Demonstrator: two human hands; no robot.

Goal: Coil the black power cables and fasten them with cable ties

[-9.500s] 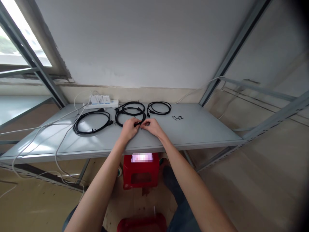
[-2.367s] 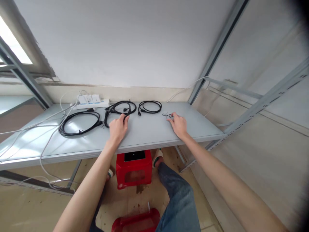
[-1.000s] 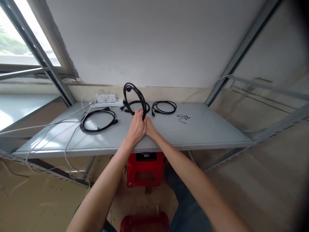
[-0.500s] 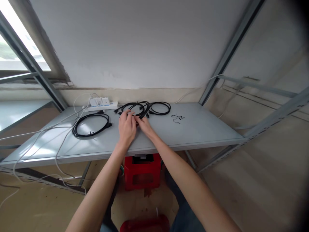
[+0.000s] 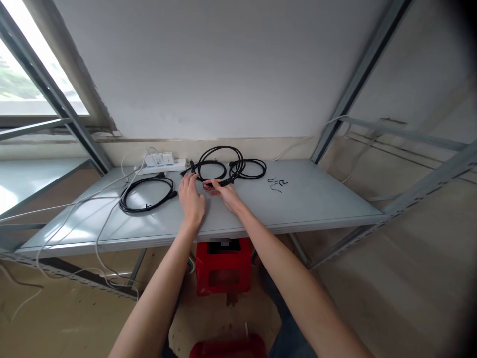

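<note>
My right hand (image 5: 224, 193) is closed round the lower side of a coiled black cable (image 5: 223, 147), whose loops stand up off the table. Bent over close to that coil's left side is my left hand (image 5: 192, 199), its fingertips at the cable by a small black plug (image 5: 192, 165); the fingers partly hide the grip. Behind the held coil lies another black coil (image 5: 218, 162), with a plug at its left end. A further coiled cable (image 5: 257, 160) rests just right of it. Off to the left sits a tied black coil (image 5: 128, 205).
Several short black ties (image 5: 276, 186) lie right of the coils. A white power strip (image 5: 179, 165) with adapters stands by the wall, and white cords (image 5: 100, 231) hang over the front edge of the grey shelf table (image 5: 305, 209). Beneath is a red stool (image 5: 223, 273).
My hands have moved a little apart. The coil in my right hand has been raised and its loops show more fully. The view has shifted slightly.
</note>
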